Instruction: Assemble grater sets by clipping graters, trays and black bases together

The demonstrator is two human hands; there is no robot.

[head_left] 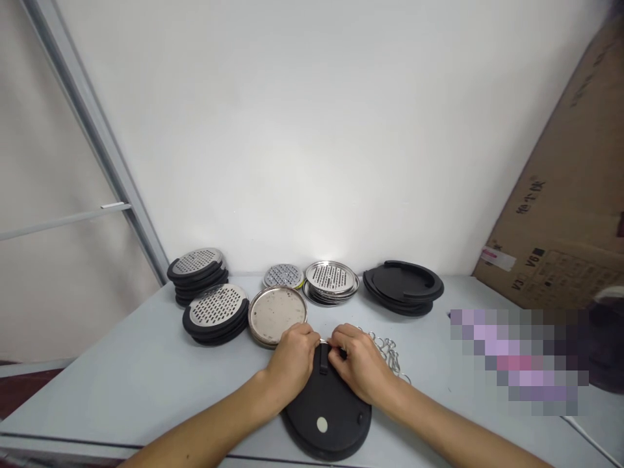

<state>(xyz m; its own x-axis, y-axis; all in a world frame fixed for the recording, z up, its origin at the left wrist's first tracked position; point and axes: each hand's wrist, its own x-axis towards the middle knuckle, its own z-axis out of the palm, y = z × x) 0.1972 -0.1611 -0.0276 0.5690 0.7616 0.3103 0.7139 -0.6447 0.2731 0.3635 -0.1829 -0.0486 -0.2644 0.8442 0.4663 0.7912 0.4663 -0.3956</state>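
A round black plastic base with a pale oval spot and a short raised black tab lies at the table's front edge. At its far end a small metal ring shows between my fingertips. My left hand is closed in a pinch on the ring's left side. From the right, my right hand pinches the ring too, its fingers curled over the base's rim. The fingers hide most of the ring. Beside my right hand lie several loose metal rings and hooks.
Black holders with perforated grater discs stand in two stacks, a rear one and a front one. Behind my hands are a metal dish, grater discs and black bases. A cardboard box leans at right.
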